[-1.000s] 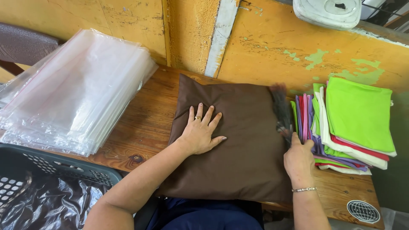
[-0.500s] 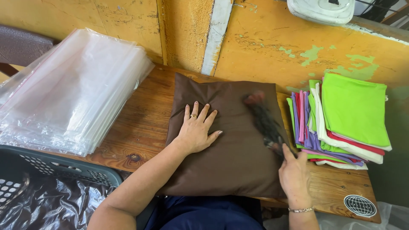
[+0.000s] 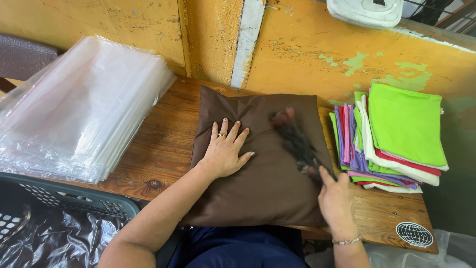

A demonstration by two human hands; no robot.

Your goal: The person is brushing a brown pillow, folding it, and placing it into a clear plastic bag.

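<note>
A brown cushion cover (image 3: 267, 188) lies flat on the wooden table (image 3: 168, 144). My left hand (image 3: 225, 151) presses palm-down on its left half, fingers spread, a ring on one finger. My right hand (image 3: 336, 198), with a bracelet at the wrist, grips the handle of a small dark brush (image 3: 293, 139). The brush head is blurred and lies over the upper right part of the cover.
A stack of folded covers in green, white, red, purple and pink (image 3: 396, 139) sits at the right. A pile of clear plastic bags (image 3: 79, 109) lies at the left. A dark plastic basket (image 3: 59, 218) lined with black plastic stands at bottom left. A yellow wall rises behind.
The brush has swept leftward from the cover's right edge onto its upper middle. My right hand shifted slightly left with it. My left hand stayed pressed on the cover.
</note>
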